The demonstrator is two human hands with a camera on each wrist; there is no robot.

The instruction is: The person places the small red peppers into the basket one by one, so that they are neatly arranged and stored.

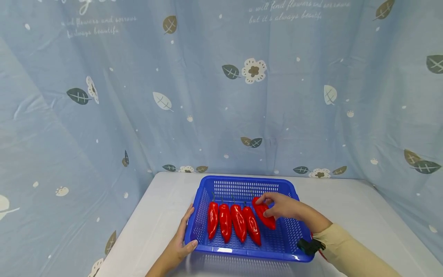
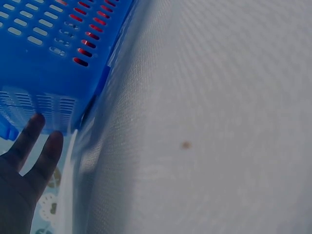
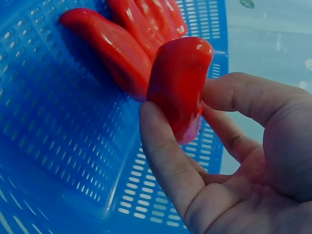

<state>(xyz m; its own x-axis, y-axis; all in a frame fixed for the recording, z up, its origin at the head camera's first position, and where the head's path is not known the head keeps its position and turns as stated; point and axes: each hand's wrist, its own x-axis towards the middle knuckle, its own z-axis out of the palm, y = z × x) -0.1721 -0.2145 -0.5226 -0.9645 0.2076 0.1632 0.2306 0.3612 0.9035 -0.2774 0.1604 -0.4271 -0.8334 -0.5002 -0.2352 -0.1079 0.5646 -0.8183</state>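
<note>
A blue plastic basket with slotted walls stands on the table. Several shiny red peppers with green stems, such as this red pepper, lie side by side in its left and middle part. My right hand pinches another red pepper between thumb and fingers, over the basket's right half, tilted beside the row. At the basket's left side, my left hand rests with its fingers along the outer wall and its thumb by the front left corner. Its straight fingers show against the slotted wall in the left wrist view.
A white-covered table lies under the basket. Behind and to the left hangs a blue curtain printed with leaves and flowers. A dark device is strapped at the right wrist, over the basket's front right corner.
</note>
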